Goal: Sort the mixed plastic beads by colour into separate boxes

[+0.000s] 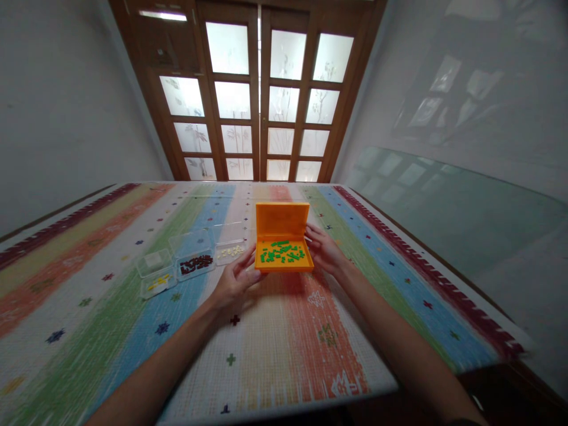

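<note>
An orange hinged box (283,220) is held at both sides, its lid raised and its tray tipped towards me. Many small green pieces (283,253) lie scattered inside the tray; they look like tiny building bricks. At the box's left side, my left hand (237,275) grips the edge with the thumb in front. My right hand (326,248) holds the right side, fingers partly hidden behind the box. Left of it stand clear plastic boxes with open lids: one with brown pieces (195,264), one with cream pieces (231,252), one with yellow pieces (160,283).
A striped, patterned cloth (266,343) covers the table, whose near edge runs below my arms. Beyond the far end are wooden doors (260,118) with frosted panes. A glass panel (444,207) leans along the right wall.
</note>
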